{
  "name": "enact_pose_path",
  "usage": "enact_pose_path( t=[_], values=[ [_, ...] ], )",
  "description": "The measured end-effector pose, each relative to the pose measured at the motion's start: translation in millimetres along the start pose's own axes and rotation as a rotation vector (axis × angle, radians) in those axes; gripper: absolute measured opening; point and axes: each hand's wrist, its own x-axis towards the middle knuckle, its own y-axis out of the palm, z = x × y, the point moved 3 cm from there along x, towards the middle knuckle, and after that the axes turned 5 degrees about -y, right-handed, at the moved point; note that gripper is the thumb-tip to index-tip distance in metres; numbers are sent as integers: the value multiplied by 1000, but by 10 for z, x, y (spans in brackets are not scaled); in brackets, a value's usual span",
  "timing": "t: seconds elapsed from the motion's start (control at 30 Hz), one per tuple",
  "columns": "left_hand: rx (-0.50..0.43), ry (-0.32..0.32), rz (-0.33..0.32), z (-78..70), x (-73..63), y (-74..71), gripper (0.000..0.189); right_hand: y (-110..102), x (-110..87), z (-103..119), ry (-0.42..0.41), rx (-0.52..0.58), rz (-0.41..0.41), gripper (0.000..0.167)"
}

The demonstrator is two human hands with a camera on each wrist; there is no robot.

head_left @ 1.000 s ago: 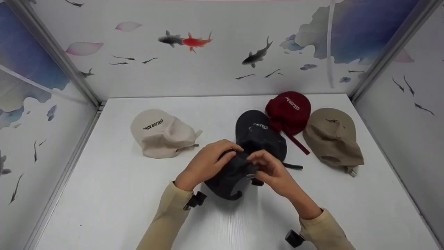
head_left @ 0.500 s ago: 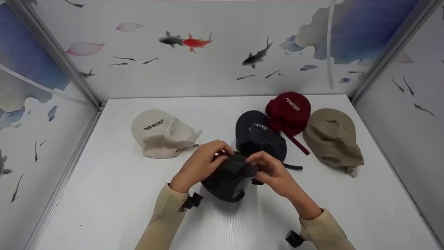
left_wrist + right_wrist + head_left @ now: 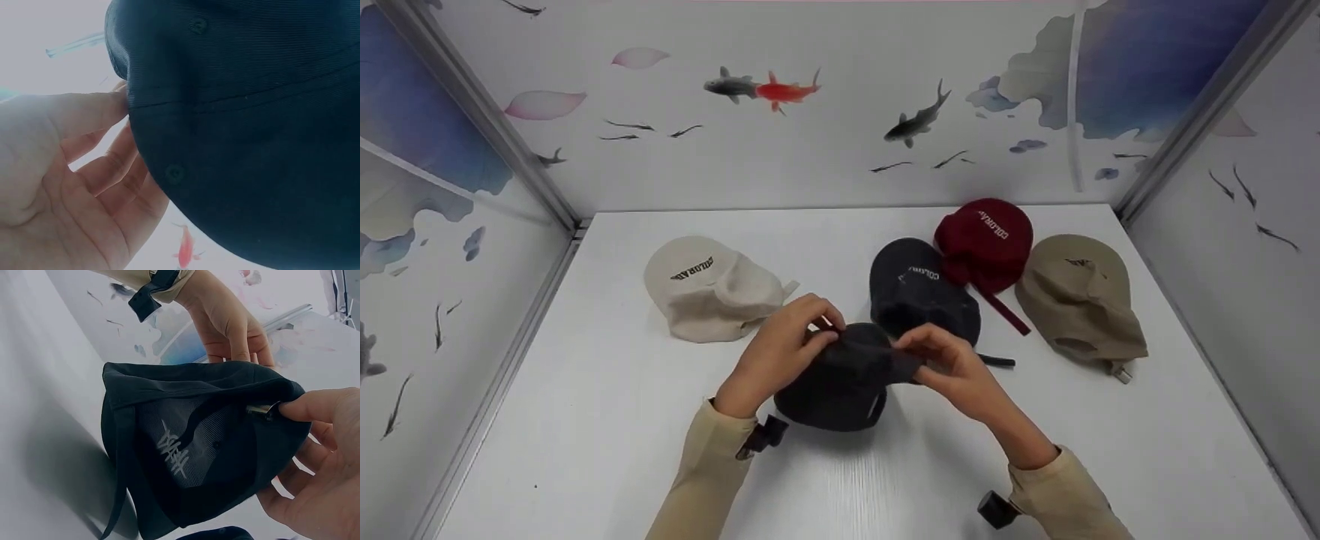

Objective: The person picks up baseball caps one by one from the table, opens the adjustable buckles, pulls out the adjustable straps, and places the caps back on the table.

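A black baseball cap (image 3: pixel 832 390) is between both hands over the front middle of the table. My left hand (image 3: pixel 780 352) pinches its far left part; in the left wrist view, the thumb and fingers (image 3: pixel 93 115) meet at the cap's edge beside a seam. My right hand (image 3: pixel 956 371) pinches the cap's right side. Seen from the right wrist, the right thumb (image 3: pixel 315 405) presses the rim beside a metal buckle (image 3: pixel 264 409), with fingers behind the fabric. The cap's hollow faces that camera, showing pale lettering (image 3: pixel 173 450) inside, and a strap (image 3: pixel 119 484) hangs down.
Just beyond lies a dark navy cap (image 3: pixel 919 292), touching a red cap (image 3: pixel 990 240). A khaki cap (image 3: pixel 1080 300) rests at the right and a cream cap (image 3: pixel 712 292) at the left. Printed walls (image 3: pixel 840 172) enclose the white table (image 3: pixel 585 450) on three sides.
My left hand has drawn left and slightly toward me. The black cap has shifted left and turned, its back opening swinging out of sight in the head view. My right hand stays nearly still.
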Motion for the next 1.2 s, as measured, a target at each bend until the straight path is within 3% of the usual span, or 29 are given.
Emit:
enact_pose_path(
  t=[0.33,0.6,0.93,1.2],
  values=[
    [40,-29,-48,87,-42,-63,10,-8,33,-13,18,-60,10,21],
    [100,-66,-101,158,-50,-120,10,-78,96,-14,-14,-142,17,19],
    [215,-99,-119,217,-76,-106,11,-218,202,41,49,-218,-3,18],
    [261,-100,-131,279,-91,-74,10,-377,289,65,32,-289,-23,17]
  ],
)
